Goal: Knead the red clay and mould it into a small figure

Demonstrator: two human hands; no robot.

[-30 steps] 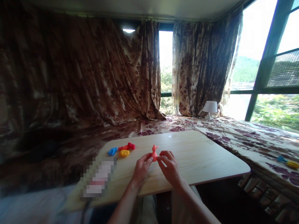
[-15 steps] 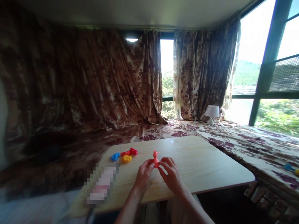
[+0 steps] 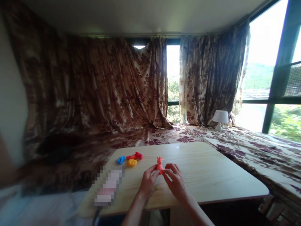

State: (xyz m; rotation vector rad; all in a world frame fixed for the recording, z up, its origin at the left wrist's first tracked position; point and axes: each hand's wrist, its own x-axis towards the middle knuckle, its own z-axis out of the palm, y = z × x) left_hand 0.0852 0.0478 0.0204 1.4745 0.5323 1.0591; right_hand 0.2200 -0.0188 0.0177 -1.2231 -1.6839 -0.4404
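Note:
A small coral-pink figure (image 3: 160, 164), apparently of modelling clay, stands upright over the pale wooden table (image 3: 211, 175). It has a rounded body, a narrower head and thin points sticking out at the top. My left hand (image 3: 148, 179) pinches its lower left side between thumb and fingers. On the other side, the thumb and fingertips of my right hand (image 3: 175, 179) close on its base. The fingers partly cover the bottom of the figure. Farther left on the tabletop lie a blue lump (image 3: 121, 160), a red lump (image 3: 135, 155) and a yellow lump (image 3: 132, 163).
A blurred-out flat object (image 3: 109, 186) rests at the table's left side, with a dark cord below it. Behind the table runs a flower-patterned cloth surface (image 3: 185, 133) bearing a white lamp (image 3: 220, 119). Patterned curtains (image 3: 105, 84) hang along the wall, with windows to the right.
The view has tilted up and shifted left, so the table and hands appear lower and farther right. Both hands keep their hold on the figure, with only slight finger movement.

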